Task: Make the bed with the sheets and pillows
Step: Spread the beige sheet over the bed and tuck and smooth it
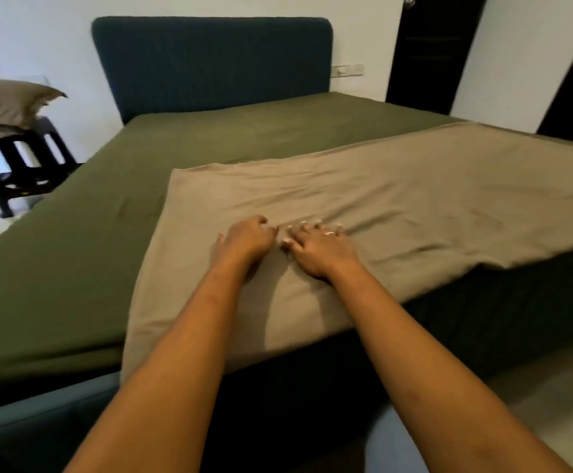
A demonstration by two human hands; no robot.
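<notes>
The tan sheet point(397, 199) lay across the foot of the bed point(175, 148), the left hand point(244, 238) pinching it in a curled grip, the right hand point(319, 249) spread on it; I judged the 2 should pull apart evenly.

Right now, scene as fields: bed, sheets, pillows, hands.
bed: dark green fitted sheet on the mattress; dark teal padded headboard behind
top sheet: tan cloth sheet, wrinkled, covers only the near right part, edge hanging off
pillows: tan pillow off the bed, on black slatted stool at left
left hand: fingers curled on the tan sheet; grip unclear
right hand: fingers spread on the tan sheet
</notes>
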